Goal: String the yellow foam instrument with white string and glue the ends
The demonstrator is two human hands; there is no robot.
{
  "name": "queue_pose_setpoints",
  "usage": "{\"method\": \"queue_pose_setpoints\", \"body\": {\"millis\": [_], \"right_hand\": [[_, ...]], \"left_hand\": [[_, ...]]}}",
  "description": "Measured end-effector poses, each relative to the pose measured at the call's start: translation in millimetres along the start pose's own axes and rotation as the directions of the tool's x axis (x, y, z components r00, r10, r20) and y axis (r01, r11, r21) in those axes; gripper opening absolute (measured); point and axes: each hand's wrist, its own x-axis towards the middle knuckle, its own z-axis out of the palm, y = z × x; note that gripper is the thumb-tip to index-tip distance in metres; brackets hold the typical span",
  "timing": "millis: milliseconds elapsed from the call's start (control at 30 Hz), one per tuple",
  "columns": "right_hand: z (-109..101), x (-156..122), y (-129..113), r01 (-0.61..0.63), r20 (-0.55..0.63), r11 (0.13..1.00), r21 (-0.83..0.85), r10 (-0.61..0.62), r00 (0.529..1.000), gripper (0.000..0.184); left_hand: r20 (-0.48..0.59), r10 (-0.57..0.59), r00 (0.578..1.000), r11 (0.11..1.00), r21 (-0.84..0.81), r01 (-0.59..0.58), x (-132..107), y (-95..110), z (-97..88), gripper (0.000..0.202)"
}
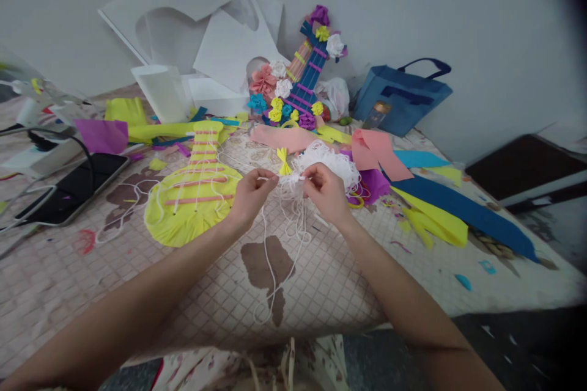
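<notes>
My left hand (pixel 250 195) and my right hand (pixel 326 194) face each other over the table, each in a pinch on white string (pixel 274 266). A loop of it hangs down onto the tablecloth below them. Just behind my right hand lies a tangled heap of the same white string (pixel 342 165). Between the hands and a little farther back is a small pleated yellow paper bow (pixel 284 162). To the left, beside my left hand, a yellow guitar-shaped piece (pixel 183 223) lies flat, with pink strips across it and white strings along it.
A decorated blue guitar (pixel 305 88) with paper flowers leans at the back wall, near white board offcuts (pixel 229 43). A blue bag (pixel 403 101) stands at back right. Crepe paper strips (pixel 468 214) lie on the right. A phone (pixel 77 189) and a power strip (pixel 41 156) are at left.
</notes>
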Motion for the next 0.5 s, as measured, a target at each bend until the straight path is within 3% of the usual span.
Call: {"method": "queue_pose_setpoints", "body": {"millis": [100,200,333,500], "right_hand": [[2.6,-0.9,-2.7,0.017,0.049,0.998,0.066,-0.02,0.999,0.003],[5.3,-3.5,-10.3,0.069,0.074,0.997,0.023,-0.071,0.995,0.005],[5.1,-5.5,-16.4,0.106,0.086,0.994,-0.037,-0.103,0.991,0.007],[-2.2,-0.8,-12.0,0.091,0.068,0.996,-0.014,-0.089,0.994,0.006]], "left_hand": [[0.058,0.183,0.981,0.964,0.186,-0.19,-4.4,0.9,-0.5,0.02],[0.095,0.32,0.943,0.859,0.39,-0.331,-11.5,2.4,1.5,0.02],[0.119,0.353,0.928,0.764,0.536,-0.359,-14.5,1.6,3.3,0.011],[0.119,0.328,0.937,0.769,0.543,-0.338,-6.7,-1.0,-1.0,0.012]]}}
